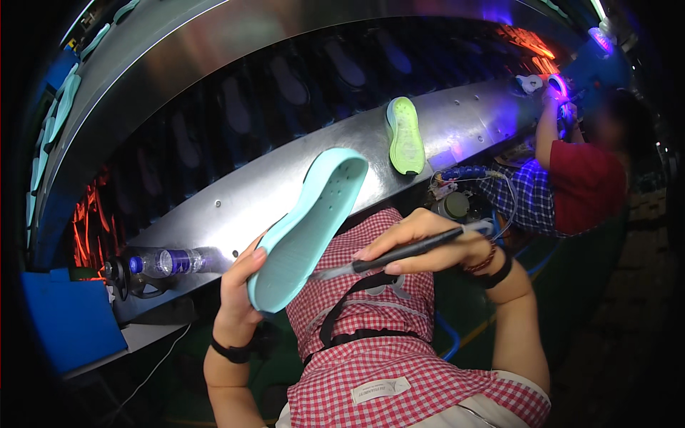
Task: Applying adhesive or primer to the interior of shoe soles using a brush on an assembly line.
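Observation:
My left hand [242, 285] is closed around the heel end of a pale turquoise shoe sole [311, 221], held tilted in front of me with its hollow inner side showing. In my right hand [435, 246] is a black-handled brush [410, 251], gripped between thumb and fingers. Its pale tip touches or nearly touches the sole's lower right edge; I cannot tell which. A second sole, yellow-green [407, 135], lies on the metal ledge beyond my hands, apart from both.
A curved metal ledge [193, 221] runs before a dark machine holding several faint soles. Clear plastic bottles [171, 262] stand at the ledge's left end, near a blue box [68, 321]. Further right, a co-worker in a red top [589, 182] works under violet light. A lidded jar [455, 205] sits nearby.

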Demonstrator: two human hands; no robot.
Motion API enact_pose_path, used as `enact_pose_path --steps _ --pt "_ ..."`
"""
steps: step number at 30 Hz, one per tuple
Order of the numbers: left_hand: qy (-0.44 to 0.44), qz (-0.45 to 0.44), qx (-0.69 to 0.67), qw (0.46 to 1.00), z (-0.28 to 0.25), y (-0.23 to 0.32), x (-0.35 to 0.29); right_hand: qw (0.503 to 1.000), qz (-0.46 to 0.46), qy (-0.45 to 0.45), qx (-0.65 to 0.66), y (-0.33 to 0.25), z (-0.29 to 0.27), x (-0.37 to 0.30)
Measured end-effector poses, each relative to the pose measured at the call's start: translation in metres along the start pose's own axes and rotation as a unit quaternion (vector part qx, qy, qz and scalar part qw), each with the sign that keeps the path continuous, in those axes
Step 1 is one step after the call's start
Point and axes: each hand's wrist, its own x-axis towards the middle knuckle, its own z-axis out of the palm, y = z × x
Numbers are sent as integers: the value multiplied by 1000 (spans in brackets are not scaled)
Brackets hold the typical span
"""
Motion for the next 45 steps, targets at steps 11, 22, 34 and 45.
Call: enact_pose_path --steps 11,22,34,45 --pt "9 46 -160 986 0 -45 13 975 -33 207 78 37 50 21" --pt "24 70 -164 984 -11 -47 21 901 -82 391 -166 51 20 40" --pt "-15 169 -120 978 -9 7 5 963 -117 165 181 24 46 13" --pt "-39 417 -261 870 -18 277 70 910 -82 286 290 43 25 -8"
